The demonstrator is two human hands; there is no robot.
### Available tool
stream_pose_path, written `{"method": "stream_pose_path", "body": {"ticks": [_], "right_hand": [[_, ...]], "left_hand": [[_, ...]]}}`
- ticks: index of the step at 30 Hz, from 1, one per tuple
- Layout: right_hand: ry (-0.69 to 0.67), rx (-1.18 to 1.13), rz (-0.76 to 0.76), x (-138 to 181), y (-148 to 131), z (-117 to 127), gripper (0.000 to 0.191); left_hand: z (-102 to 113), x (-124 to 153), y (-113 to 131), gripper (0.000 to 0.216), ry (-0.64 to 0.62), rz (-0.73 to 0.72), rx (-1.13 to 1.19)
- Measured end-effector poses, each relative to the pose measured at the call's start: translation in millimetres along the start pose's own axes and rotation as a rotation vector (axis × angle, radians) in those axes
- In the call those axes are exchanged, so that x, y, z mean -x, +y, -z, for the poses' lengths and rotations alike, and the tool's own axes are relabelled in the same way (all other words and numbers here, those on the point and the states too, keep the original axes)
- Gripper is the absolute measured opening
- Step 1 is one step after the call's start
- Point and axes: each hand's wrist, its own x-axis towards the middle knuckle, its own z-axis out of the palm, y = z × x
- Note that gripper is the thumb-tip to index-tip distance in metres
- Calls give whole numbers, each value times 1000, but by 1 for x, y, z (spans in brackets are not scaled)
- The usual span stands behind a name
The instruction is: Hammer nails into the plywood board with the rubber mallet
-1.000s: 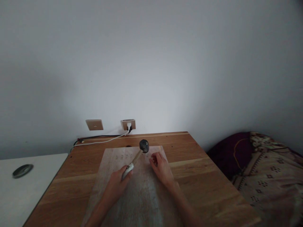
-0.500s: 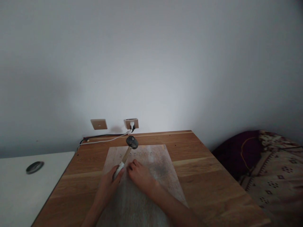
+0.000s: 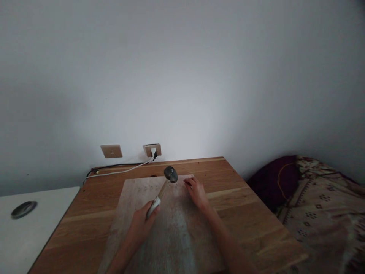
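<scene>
My left hand (image 3: pixel 143 220) is closed round the white-wrapped grip of a hammer (image 3: pixel 163 189), whose thick dark head is raised above the far part of a worn, pale wooden board (image 3: pixel 159 236). Close to the board's far right corner is my right hand (image 3: pixel 197 194), its thumb and fingers pinched together low over the surface. Whatever small thing they may hold is too small to make out. A row of tiny nail-like points (image 3: pixel 146 187) runs along the board's far edge, between the hammer and the left corner.
Under the board is a wooden table (image 3: pixel 242 205) against a wall. Cables (image 3: pixel 119 172) run along its back edge to a wall socket (image 3: pixel 153 150). On the left, a white surface (image 3: pixel 40 232) carries a dark oval object (image 3: pixel 24 209). Patterned cloth (image 3: pixel 316 213) lies heaped to the right.
My right hand has moved right, from beside the hammer grip to the board's far right corner. The hammer has shifted right in my left hand. The view has turned slightly right.
</scene>
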Motion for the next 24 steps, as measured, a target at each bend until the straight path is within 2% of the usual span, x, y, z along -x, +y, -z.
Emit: {"method": "stream_pose_path", "body": {"ticks": [6,11,18,24], "right_hand": [[22,-91,-21,5,1,-13,26],[46,-144,-64,4,4,-12,33],[92,-175,-148,2,10,-16,40],[110,-168,-151,5,13,-18,42]], "left_hand": [[-12,0,10,48,-47,-24,25],[-17,-3,6,45,-57,-6,10],[-22,-12,15,40,-110,-72,-24],[-27,-15,14,37,-126,-81,-89]]}}
